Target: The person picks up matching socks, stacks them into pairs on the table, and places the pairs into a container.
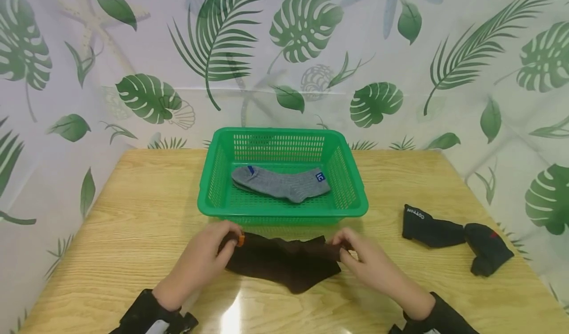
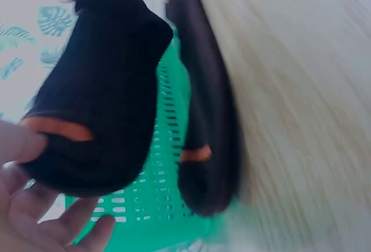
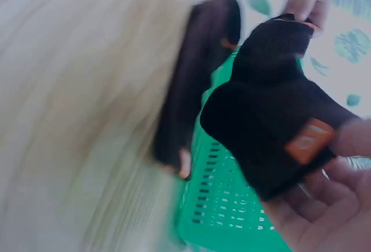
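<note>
A black sock point(image 1: 284, 257) is stretched between both hands, in front of the green basket. My left hand point(image 1: 206, 252) pinches its toe end, where an orange stripe shows in the left wrist view. At the other end, my right hand point(image 1: 366, 260) grips the cuff, which bears an orange patch point(image 3: 311, 141). Both wrist views show a second dark sock point(image 2: 206, 107) with orange marks beside the held one, over the pale wood tabletop. In the head view the two dark shapes overlap.
Behind the hands stands a green plastic basket point(image 1: 284, 219) holding grey socks point(image 1: 284, 183) with a blue label. On the right of the wooden table point(image 1: 146, 200) lie black socks point(image 1: 437, 232) with "COTTON" lettering and a red mark. A leaf-patterned cloth point(image 1: 320, 67) hangs behind.
</note>
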`<move>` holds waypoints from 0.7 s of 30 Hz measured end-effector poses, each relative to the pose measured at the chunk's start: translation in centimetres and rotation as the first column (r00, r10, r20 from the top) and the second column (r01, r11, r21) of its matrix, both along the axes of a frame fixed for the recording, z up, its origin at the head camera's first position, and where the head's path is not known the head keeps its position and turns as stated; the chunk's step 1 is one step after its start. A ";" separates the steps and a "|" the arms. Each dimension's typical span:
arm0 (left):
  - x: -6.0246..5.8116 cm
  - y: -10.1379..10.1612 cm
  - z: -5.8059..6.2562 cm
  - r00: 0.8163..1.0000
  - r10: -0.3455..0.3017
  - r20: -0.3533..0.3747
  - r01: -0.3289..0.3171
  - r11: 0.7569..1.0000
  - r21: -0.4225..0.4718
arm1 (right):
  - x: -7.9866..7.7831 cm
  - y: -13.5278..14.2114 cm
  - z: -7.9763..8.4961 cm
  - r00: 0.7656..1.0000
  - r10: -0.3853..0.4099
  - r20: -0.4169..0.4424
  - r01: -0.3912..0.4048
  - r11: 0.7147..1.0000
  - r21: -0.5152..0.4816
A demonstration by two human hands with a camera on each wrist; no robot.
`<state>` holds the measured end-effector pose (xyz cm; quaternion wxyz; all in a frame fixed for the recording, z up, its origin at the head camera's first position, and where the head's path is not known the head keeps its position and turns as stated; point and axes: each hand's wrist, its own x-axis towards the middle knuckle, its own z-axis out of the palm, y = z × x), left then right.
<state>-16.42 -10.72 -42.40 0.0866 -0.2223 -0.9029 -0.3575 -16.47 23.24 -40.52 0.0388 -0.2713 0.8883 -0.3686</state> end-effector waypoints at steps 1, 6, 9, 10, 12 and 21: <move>0.0 -0.1 0.2 0.999 0.008 0.053 -0.013 0.997 0.079 | -0.1 0.1 0.2 0.996 -0.023 0.089 0.033 0.994 -0.106; -0.4 -0.3 0.4 0.919 -0.061 0.390 -0.108 0.912 0.397 | -0.4 0.7 0.0 0.832 0.104 0.545 0.234 0.824 -0.516; -1.0 -0.4 0.0 0.859 -0.091 0.504 -0.155 0.892 0.425 | -0.4 0.7 -0.9 0.709 0.199 0.677 0.344 0.740 -0.578; -1.2 -0.4 -0.3 0.852 -0.086 0.516 -0.156 0.900 0.407 | -0.4 0.6 -1.2 0.682 0.203 0.703 0.374 0.730 -0.573; -1.8 -0.4 -1.0 0.863 -0.039 0.503 -0.145 0.936 0.321 | -0.6 0.2 -2.0 0.644 0.170 0.746 0.432 0.723 -0.539; -2.9 0.3 -2.6 0.880 0.057 0.472 -0.129 0.984 0.121 | -1.3 -1.3 -4.0 0.846 -0.173 0.504 0.313 0.927 -0.207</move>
